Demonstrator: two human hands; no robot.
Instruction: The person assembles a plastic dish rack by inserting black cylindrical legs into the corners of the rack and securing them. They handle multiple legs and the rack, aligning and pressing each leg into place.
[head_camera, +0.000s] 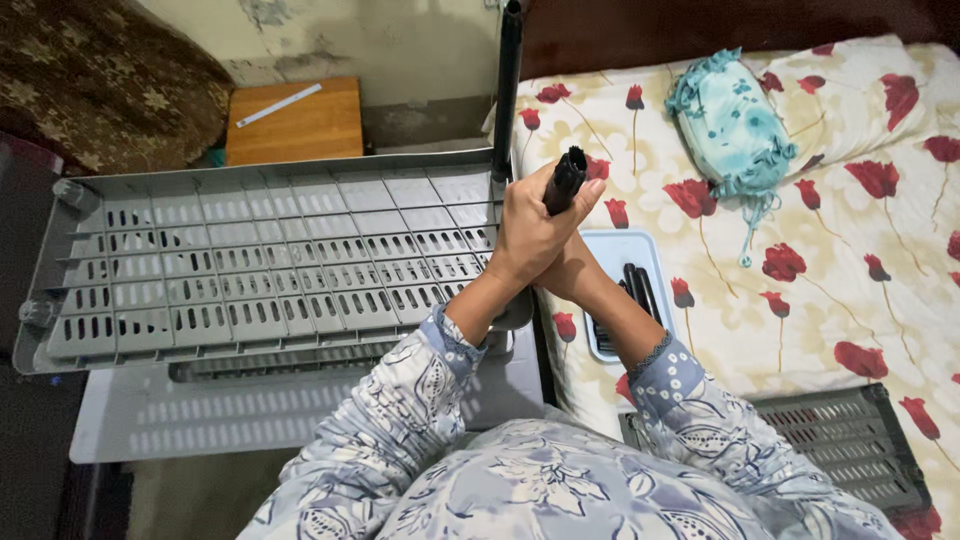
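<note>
While my left hand (530, 235) clamps the black plastic tube (565, 180), right hand (575, 272) fingers hidden, I cannot tell; it could slip toward the grey slotted plastic shelf (260, 260) at nine o'clock.

both hands (545, 240) gripping black tube (565, 180), perhaps

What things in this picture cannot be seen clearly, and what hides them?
Head view:
- Right hand: mostly covered by the left hand, so its grip cannot be judged.
- Black tube: its lower part is hidden inside the hands.
- Black tubes in the tray: partly behind the right forearm; number unclear.
- Dark shelf panel: one end covered by the sleeve.
- Upright black pole: its top is cut by the upper edge.
</note>
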